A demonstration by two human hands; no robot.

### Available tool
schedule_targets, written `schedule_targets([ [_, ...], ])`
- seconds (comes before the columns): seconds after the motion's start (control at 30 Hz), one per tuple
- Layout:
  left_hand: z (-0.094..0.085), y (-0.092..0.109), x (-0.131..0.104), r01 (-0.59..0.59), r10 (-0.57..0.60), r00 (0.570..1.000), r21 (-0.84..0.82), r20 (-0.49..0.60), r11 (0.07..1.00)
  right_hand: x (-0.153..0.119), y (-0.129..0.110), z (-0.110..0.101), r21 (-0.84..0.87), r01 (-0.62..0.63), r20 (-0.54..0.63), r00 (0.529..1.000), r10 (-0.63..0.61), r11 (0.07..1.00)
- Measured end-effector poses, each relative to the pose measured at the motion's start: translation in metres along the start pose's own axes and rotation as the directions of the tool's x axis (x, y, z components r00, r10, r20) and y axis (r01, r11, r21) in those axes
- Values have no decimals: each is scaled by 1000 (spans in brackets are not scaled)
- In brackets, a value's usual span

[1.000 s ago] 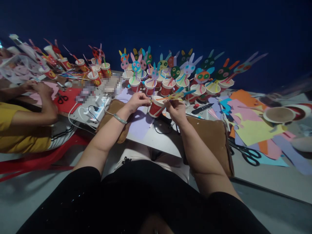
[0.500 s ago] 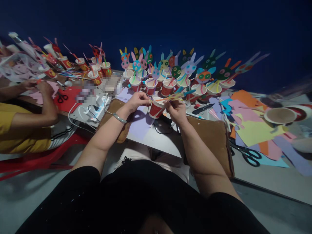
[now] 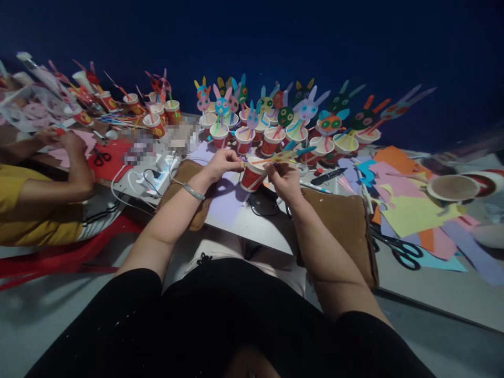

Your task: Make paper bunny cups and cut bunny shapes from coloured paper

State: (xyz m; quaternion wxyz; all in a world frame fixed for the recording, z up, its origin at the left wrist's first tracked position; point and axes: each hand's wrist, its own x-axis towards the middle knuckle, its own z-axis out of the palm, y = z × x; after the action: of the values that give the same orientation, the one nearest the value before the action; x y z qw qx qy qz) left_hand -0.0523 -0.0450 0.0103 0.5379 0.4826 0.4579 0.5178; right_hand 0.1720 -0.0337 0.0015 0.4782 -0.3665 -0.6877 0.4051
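Between my two hands a red paper cup [image 3: 252, 176] with a white rim is held slightly tilted, just above the table. My right hand [image 3: 285, 181] grips it at its right side. An orange straw [image 3: 258, 161] lies across the cup's mouth. Beyond my right fingers, a yellow paper figure [image 3: 284, 156] with blue ears [image 3: 305, 149] leans out to the right. My left hand [image 3: 224, 165] is pinched closed at the cup's left side, on something small and yellowish that I cannot make out.
Behind stand several cups with paper rabbit heads [image 3: 252, 119]. Coloured paper scraps [image 3: 409, 210] and black scissors [image 3: 405, 253] lie at right. Brown cushions [image 3: 338, 226] rest under my forearms. A white power strip [image 3: 161, 176] is at left, near a co-worker in a yellow shirt [image 3: 43, 205].
My hands and the cup stay almost in place. The co-worker's hands at left shift slightly.
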Motion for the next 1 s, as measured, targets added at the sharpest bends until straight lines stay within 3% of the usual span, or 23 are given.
schedule_targets([
  [0.2, 1, 1, 1, -4, 4, 1000, -29, -11, 1000, 0, -3, -1, -13, 8, 8, 1000, -8, 1000],
  [0.8, 2, 4, -3, 135, -131, 990, -127, 42, 983, -1, -7, -1, -38, 4, 5, 1000, -3, 999],
  [1.0, 2, 5, -6, 157, -152, 987, -94, 54, 983, -1, -7, -1, -49, 16, 9, 1000, -16, 999],
])
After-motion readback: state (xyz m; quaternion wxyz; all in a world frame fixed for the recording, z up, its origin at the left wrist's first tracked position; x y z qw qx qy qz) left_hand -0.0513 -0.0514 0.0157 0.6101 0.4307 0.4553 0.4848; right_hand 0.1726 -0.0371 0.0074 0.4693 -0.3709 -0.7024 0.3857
